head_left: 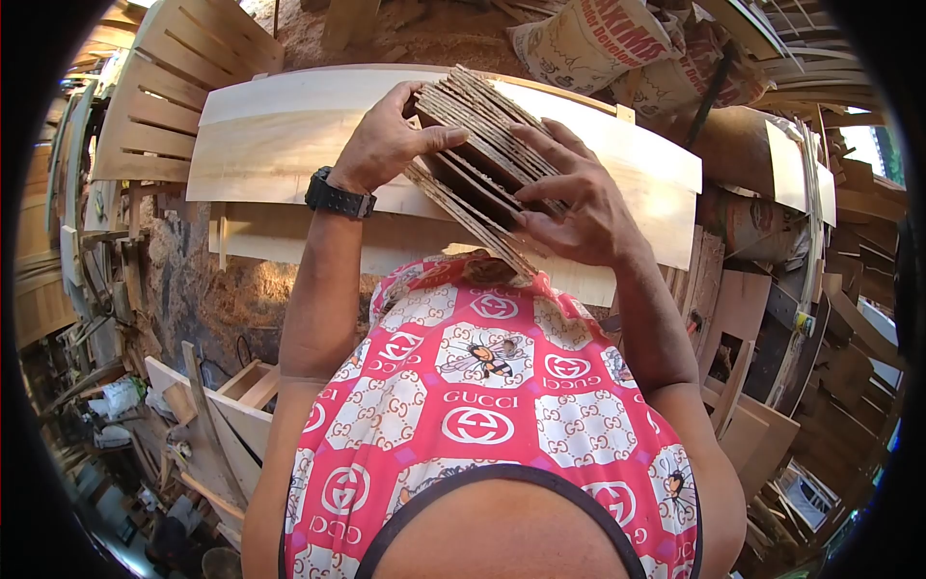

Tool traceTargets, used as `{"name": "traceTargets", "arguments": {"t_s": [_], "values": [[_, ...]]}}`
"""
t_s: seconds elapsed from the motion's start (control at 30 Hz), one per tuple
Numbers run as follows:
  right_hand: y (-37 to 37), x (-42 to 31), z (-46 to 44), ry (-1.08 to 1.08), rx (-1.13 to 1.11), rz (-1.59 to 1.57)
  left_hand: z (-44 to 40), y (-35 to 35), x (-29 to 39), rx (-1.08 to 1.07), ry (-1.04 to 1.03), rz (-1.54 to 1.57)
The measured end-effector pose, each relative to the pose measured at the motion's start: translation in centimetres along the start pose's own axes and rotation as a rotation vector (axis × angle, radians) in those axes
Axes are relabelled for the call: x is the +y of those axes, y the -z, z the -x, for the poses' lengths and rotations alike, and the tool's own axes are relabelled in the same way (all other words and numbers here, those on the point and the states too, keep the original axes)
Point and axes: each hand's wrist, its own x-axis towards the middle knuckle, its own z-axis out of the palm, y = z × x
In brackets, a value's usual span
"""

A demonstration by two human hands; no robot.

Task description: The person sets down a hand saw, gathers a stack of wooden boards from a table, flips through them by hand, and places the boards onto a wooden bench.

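A stack of thin wooden boards point(477, 111) with rough, splintery edges stands tilted between my two hands. My left hand point(397, 140) grips its left side, the thumb lying over the board edges and the fingers mostly hidden behind. On the right side, my right hand point(579, 198) has its fingers bent over the edges, holding the boards. Toward my body the nearest boards point(468, 217) fan apart from the rest, with dark gaps between them. Beneath the stack lies a wide, pale wooden plank surface point(280, 145).
A slatted wooden piece point(169, 101) stands at the left end of the planks. Printed sacks point(593, 43) sit beyond them on the sawdust-covered ground point(309, 29). Timber offcuts point(762, 318) are piled at the right. A wooden box frame point(227, 415) stands at lower left.
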Motion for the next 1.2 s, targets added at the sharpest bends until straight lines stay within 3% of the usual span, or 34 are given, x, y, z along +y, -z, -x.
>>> {"name": "traceTargets", "arguments": {"t_s": [1.2], "values": [[0.6,-2.0,0.0,-0.063,-0.105,0.165,-0.1,0.0,0.5,-0.056,-0.018,-0.009]]}}
